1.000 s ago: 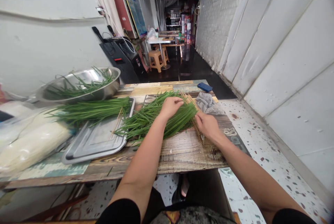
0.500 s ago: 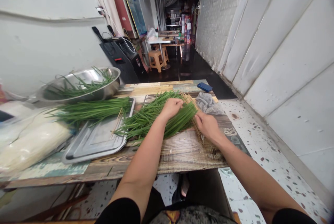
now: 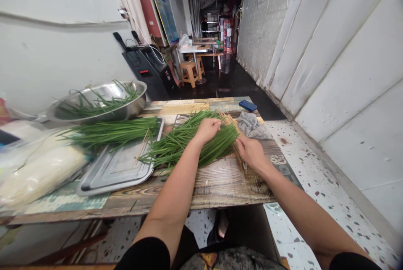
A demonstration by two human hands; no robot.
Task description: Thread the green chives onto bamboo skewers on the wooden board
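A loose pile of garlic chives (image 3: 176, 140) lies on the wooden table, its cut ends toward the right. My left hand (image 3: 209, 130) rests over this pile with its fingers curled closed on some stalks near the cut ends. My right hand (image 3: 251, 150) is closed at the tips of those ends, above a bundle of thin bamboo skewers (image 3: 227, 118). Its fingertips are partly hidden, so what they pinch does not show clearly. More chives (image 3: 116, 132) lie in a neat bunch across a grey metal tray (image 3: 116, 179), beside a few loose skewers (image 3: 143, 148).
A steel bowl (image 3: 134, 104) with loose chives stands at the back left. In front of it sits a clear plastic bag (image 3: 44, 169) with pale contents. A grey cloth (image 3: 250, 124) and a small blue box (image 3: 247, 105) lie near the table's right end. A white wall rises on the right.
The view has shifted very slightly. Both hands keep the same place at the chives, with no clear movement of the stalks.
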